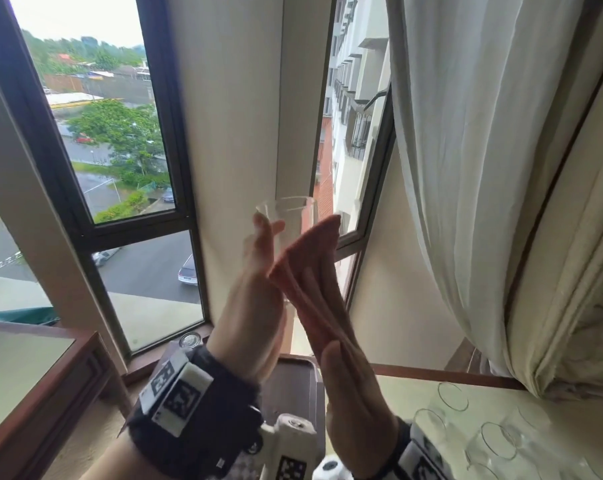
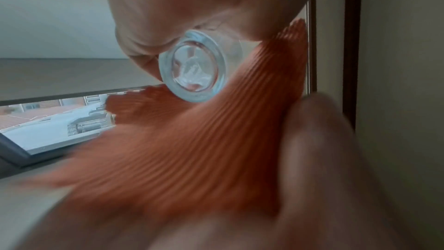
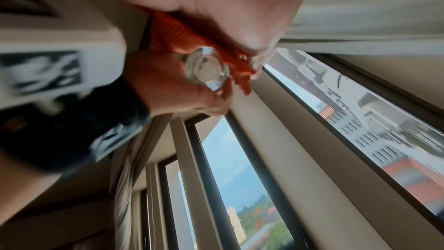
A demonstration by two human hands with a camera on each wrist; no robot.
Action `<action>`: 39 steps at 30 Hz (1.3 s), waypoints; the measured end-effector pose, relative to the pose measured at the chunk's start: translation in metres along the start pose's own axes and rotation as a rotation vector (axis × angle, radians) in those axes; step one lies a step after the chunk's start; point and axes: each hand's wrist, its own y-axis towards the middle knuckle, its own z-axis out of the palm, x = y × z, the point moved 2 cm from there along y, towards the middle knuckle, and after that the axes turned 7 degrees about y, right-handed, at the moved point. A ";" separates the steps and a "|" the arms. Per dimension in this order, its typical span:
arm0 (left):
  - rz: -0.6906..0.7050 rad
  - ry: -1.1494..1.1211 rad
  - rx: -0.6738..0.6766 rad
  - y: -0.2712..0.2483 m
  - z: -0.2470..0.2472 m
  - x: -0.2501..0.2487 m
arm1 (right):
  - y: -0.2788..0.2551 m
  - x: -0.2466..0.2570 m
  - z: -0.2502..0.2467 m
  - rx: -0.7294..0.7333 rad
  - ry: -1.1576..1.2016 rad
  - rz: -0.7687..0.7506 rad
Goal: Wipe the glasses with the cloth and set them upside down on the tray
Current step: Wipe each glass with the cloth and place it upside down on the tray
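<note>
My left hand (image 1: 262, 244) holds a clear glass (image 1: 288, 211) raised in front of the window, mouth up, fingers wrapped round its lower part. An orange ribbed cloth (image 1: 312, 271) lies against the glass's right side, gripped by my right hand (image 1: 345, 375) with the thumb over it. The left wrist view shows the thick glass base (image 2: 194, 67) under the left hand (image 2: 192, 7), with the cloth (image 2: 192, 149) and right hand (image 2: 324, 159) beside it. In the right wrist view the right hand (image 3: 228, 7) curls the cloth (image 3: 182, 35) round the glass (image 3: 206, 67). The dark tray (image 1: 293, 382) lies below.
One glass (image 1: 189, 339) stands base-up at the tray's far left corner. Several upright clear glasses (image 1: 494, 441) stand on the table at the right. A white curtain (image 1: 483, 168) hangs at the right, and a wooden desk (image 1: 33, 368) stands at the left.
</note>
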 end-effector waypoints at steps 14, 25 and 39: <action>-0.028 0.170 0.166 -0.033 0.012 0.015 | 0.032 0.004 -0.034 -0.311 0.088 0.133; 0.018 0.017 0.105 -0.016 -0.007 0.000 | -0.028 -0.030 0.006 -0.221 0.150 0.178; 0.041 0.126 0.064 -0.019 0.006 0.008 | 0.010 0.015 -0.005 -0.064 -0.085 -0.089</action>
